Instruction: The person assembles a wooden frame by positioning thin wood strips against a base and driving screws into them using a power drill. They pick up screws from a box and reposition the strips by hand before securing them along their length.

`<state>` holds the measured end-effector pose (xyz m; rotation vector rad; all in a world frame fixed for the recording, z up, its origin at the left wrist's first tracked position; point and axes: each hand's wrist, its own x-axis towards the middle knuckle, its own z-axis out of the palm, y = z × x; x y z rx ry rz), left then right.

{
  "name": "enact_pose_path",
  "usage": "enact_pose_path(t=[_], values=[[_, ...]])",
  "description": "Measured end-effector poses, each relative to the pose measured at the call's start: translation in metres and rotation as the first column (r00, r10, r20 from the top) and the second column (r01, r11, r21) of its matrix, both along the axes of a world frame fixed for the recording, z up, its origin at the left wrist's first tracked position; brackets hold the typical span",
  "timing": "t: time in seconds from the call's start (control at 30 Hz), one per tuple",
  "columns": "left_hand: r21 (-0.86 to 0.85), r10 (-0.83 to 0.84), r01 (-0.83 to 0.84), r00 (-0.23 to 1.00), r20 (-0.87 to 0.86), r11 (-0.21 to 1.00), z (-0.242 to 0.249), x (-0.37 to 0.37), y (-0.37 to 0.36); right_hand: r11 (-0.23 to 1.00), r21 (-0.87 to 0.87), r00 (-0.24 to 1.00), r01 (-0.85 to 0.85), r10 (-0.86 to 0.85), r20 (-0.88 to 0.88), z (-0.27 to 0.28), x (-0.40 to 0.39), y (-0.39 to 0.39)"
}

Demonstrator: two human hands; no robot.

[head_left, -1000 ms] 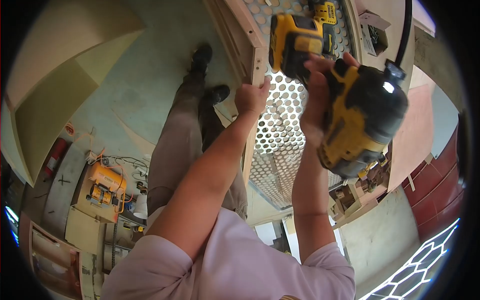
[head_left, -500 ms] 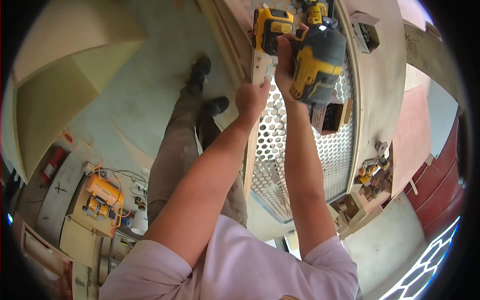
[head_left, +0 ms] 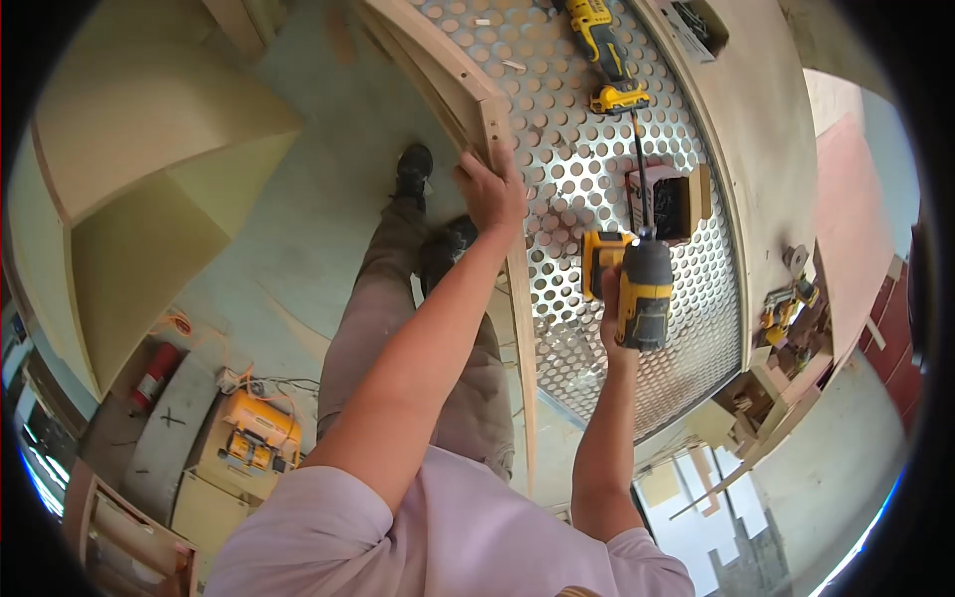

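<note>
My right hand point(head_left: 610, 310) is wrapped round the grip of a yellow and black cordless impact driver point(head_left: 647, 298). A long thin bit point(head_left: 643, 174) sticks out of the driver, pointing away from me. My left hand point(head_left: 492, 196) grips the edge of a wooden frame point(head_left: 495, 111), which has dark screw holes near the corner. Beneath the driver lies a perforated metal sheet point(head_left: 562, 149). On this sheet, just beyond the driver, sits an open cardboard box point(head_left: 649, 191) of dark screws. A second yellow cordless tool point(head_left: 602, 45) lies farther off on the sheet.
Another open box of screws point(head_left: 688, 28) is at the top right on a plywood panel point(head_left: 771, 149). Tools and offcuts fill a wooden tray point(head_left: 766, 393) at right. An orange machine point(head_left: 264, 428), cables and a red cylinder point(head_left: 156, 373) stand on the left. My legs are beside the frame.
My right hand has drawn the driver back toward my body, and its long bit now shows fully. My left hand still holds the wooden frame. The head view has shifted.
</note>
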<state>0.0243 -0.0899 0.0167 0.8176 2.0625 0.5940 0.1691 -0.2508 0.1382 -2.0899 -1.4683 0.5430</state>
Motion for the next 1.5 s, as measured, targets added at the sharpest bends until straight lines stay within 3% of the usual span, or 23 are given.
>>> enact_pose_path(t=[0.07,0.1,0.17,0.2,0.27,0.3,0.43,0.5,0.53,0.63,0.77,0.83,0.93,1.07,1.13,1.23,1.33,1.43,1.5], values=[[0.013,-0.008,0.008,0.999,-0.045,1.000,0.007,-0.005,0.019,0.986,-0.167,1.000,0.018,-0.018,0.000,0.001,0.011,-0.043],[0.101,0.058,-0.046,0.992,-0.115,0.994,0.009,-0.007,0.030,0.980,-0.196,0.998,0.034,-0.045,-0.053,0.005,0.021,-0.062],[0.132,-0.141,0.164,0.976,-0.163,0.978,-0.009,-0.026,0.050,0.966,-0.251,0.981,0.059,-0.102,-0.162,0.008,0.033,-0.093],[0.142,-0.238,0.267,0.952,-0.191,0.953,-0.012,-0.036,0.060,0.974,-0.220,0.992,0.053,-0.076,-0.100,0.017,0.029,-0.092],[0.158,-0.280,0.290,0.956,-0.085,0.944,-0.008,-0.048,0.081,0.987,-0.159,0.999,0.034,-0.030,0.029,0.039,0.028,-0.092],[0.167,-0.301,0.302,0.953,-0.031,0.938,-0.007,-0.053,0.091,0.972,-0.226,0.998,0.063,-0.058,0.030,0.042,0.029,-0.106],[0.402,-0.272,0.384,0.912,-0.307,0.832,-0.003,-0.064,0.117,0.947,-0.298,0.977,0.120,-0.060,0.203,0.031,0.049,-0.172],[0.432,-0.419,0.590,0.799,-0.432,0.682,0.005,-0.070,0.122,0.953,-0.235,0.948,0.190,-0.115,0.297,0.018,0.057,-0.194],[0.431,-0.478,0.681,0.727,-0.493,0.592,0.009,-0.072,0.122,0.952,-0.208,0.924,0.226,-0.142,0.354,0.010,0.061,-0.206],[0.155,-0.646,0.705,0.701,-0.304,0.692,0.039,-0.061,0.113,0.926,-0.222,0.860,0.305,-0.168,0.482,-0.024,0.077,-0.224],[0.178,-0.715,0.767,0.640,-0.282,0.617,0.027,-0.063,0.112,0.887,-0.302,0.809,0.348,-0.121,0.575,-0.066,0.082,-0.230],[0.206,-0.693,0.759,0.650,-0.313,0.618,0.030,-0.064,0.105,0.868,-0.367,0.843,0.334,-0.100,0.529,-0.075,0.079,-0.229],[0.058,-0.797,0.864,0.485,-0.360,0.499,0.033,-0.074,0.115,0.834,-0.452,0.894,0.316,-0.103,0.436,-0.073,0.071,-0.232],[-0.026,-0.928,0.932,0.357,-0.109,0.361,0.045,-0.082,0.132,0.832,-0.459,0.928,0.312,-0.163,0.336,-0.047,0.063,-0.222],[-0.058,-0.946,0.944,0.324,-0.014,0.325,0.060,-0.088,0.129,0.843,-0.392,0.901,0.370,-0.222,0.373,-0.024,0.052,-0.206],[-0.015,-0.910,0.930,0.356,-0.214,0.367,0.069,-0.094,0.119,0.836,-0.232,0.838,0.498,-0.394,0.377,-0.015,0.024,-0.192],[0.048,-0.822,0.952,0.285,-0.493,0.301,0.058,-0.098,0.119,0.858,-0.174,0.866,0.483,-0.439,0.240,-0.020,-0.018,-0.171],[0.100,-0.710,0.994,0.103,-0.697,0.045,0.067,-0.094,0.132,0.862,-0.252,0.898,0.440,-0.422,0.126,-0.029,-0.077,-0.136],[0.112,-0.724,0.990,0.012,-0.689,-0.091,0.063,-0.098,0.153,0.869,-0.257,0.906,0.422,-0.412,0.096,-0.038,-0.111,-0.111]])
